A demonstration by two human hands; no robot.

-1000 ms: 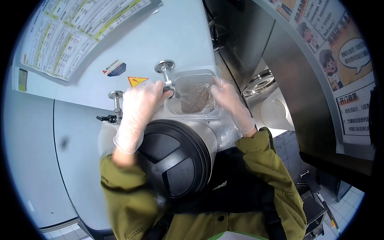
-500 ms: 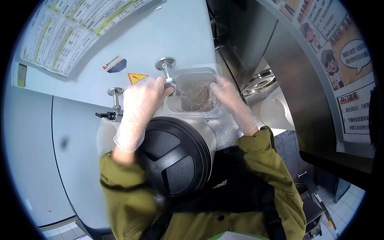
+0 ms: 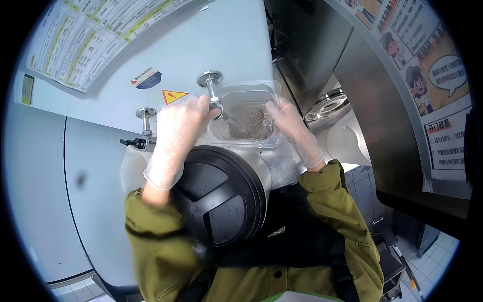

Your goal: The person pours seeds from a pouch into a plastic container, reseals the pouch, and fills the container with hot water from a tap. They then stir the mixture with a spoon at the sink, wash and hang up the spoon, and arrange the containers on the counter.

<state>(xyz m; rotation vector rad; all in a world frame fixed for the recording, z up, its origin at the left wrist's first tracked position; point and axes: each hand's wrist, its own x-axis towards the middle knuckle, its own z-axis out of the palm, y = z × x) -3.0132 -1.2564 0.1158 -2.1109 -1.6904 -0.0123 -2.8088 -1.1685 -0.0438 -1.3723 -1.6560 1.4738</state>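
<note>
My left hand, in a clear glove, is closed on the handle of a metal tap on the pale blue machine front. My right hand, also gloved, grips the right rim of a clear plastic container. The container sits under the tap and holds liquid with brown, grainy bits. Just below it stands a large drum with a black lid, close to my left forearm. The tap's handle is mostly hidden by my fingers.
A second tap with a black lever is at the left, above a whitish container. Crumpled clear plastic lies right of the drum. A white tub and a round metal lid stand farther right, beside a steel panel.
The view has shifted slightly. Both hands keep their places at the tap and the container, and the liquid looks a little cloudier over the brown bits.
</note>
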